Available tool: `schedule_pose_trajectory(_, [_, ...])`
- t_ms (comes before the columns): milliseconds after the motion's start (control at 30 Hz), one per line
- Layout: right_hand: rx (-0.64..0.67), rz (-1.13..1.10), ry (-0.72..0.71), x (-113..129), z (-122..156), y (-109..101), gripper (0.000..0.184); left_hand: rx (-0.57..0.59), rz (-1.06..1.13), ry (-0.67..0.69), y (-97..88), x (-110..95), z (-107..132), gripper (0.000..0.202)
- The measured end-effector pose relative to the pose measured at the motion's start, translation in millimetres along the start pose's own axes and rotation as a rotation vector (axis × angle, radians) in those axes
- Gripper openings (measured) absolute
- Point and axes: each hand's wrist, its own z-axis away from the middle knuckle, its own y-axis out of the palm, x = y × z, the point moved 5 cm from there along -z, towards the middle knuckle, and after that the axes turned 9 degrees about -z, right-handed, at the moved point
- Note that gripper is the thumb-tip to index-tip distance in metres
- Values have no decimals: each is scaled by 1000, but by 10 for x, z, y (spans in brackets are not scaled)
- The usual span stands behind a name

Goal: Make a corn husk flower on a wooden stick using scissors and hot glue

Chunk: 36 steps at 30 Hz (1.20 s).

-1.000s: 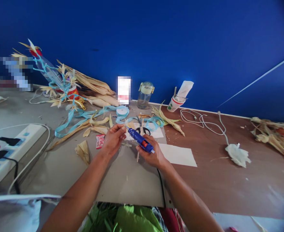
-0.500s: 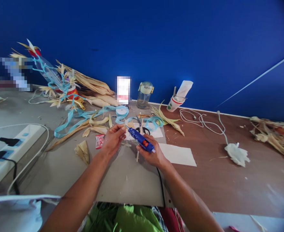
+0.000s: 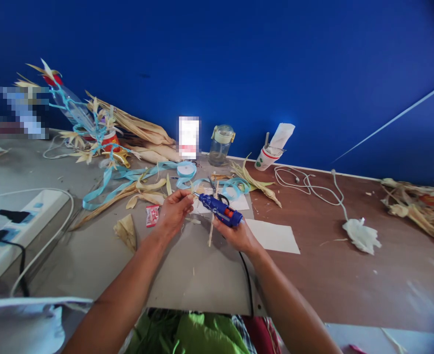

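A blue hot glue gun (image 3: pixel 219 208) is gripped in my right hand (image 3: pixel 238 235), its nozzle pointing left toward my other fingertips. My left hand (image 3: pixel 176 207) is closed in a pinch at the nozzle tip; the small piece between its fingers is too small to make out. Beneath and behind the glue gun lie black-handled scissors (image 3: pixel 223 198), partly hidden, and a thin wooden stick (image 3: pixel 211 233). A white paper sheet (image 3: pixel 276 236) rests right of my right hand. Left of my left wrist sits a small red packet (image 3: pixel 152 216).
Light blue ribbon (image 3: pixel 102 194) and dried corn husks (image 3: pixel 143 130) spread across the back left. A glass jar (image 3: pixel 220 147) and a paper cup (image 3: pixel 266 158) stand by the blue wall. A power strip (image 3: pixel 50 206) lies at left, white cable (image 3: pixel 313 184) at right.
The glue gun and my right hand have shifted slightly right, and the gun has turned a little flatter. My left hand has stayed almost in place, still pinching.
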Motion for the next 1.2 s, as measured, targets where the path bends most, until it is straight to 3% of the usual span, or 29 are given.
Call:
schedule_pose_trajectory(200, [-31, 30, -25, -15, 2, -38, 22, -8, -38, 10, -7, 9, -3, 19])
schedule_pose_trajectory(533, [8, 17, 23, -22, 1, -68, 20, -92, -300, 124, -87, 22, -44, 15])
schedule_pose_trajectory(833, [24, 17, -26, 23, -8, -78, 19, -136, -293, 161, -132, 22, -53, 13])
schedule_pose_trajectory(1200, [49, -62, 34, -78, 0, -58, 22, -95, -254, 136, -73, -7, -20, 14])
